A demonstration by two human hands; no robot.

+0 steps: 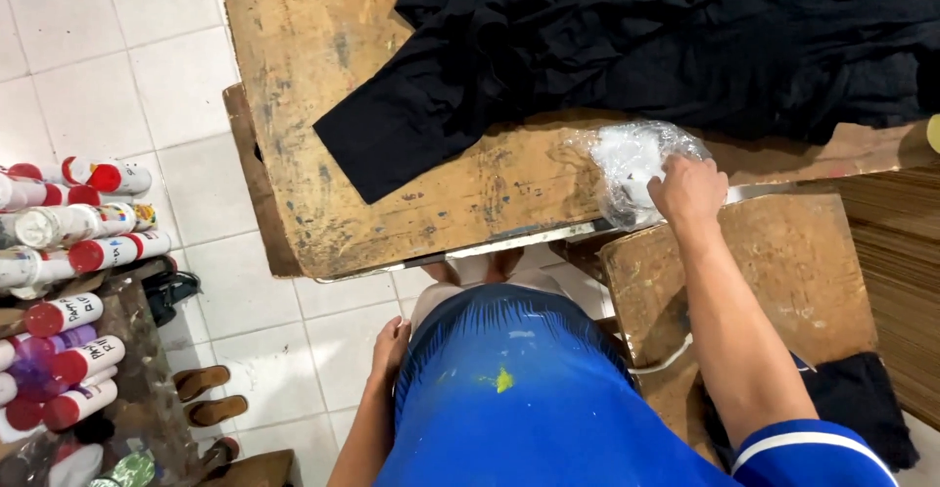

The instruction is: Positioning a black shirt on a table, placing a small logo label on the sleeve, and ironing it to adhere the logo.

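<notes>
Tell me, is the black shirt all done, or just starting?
Looks early. Done: the black shirt is spread on the worn wooden table. In hand: the right hand grips a crinkled clear plastic bag at the table's edge; the left hand hangs by the hip. Left: the shirt looks plain and unbagged.

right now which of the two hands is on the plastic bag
The right hand, reaching onto the clear plastic bag at the wooden table's edge; the left hand rests by the hip.
</notes>
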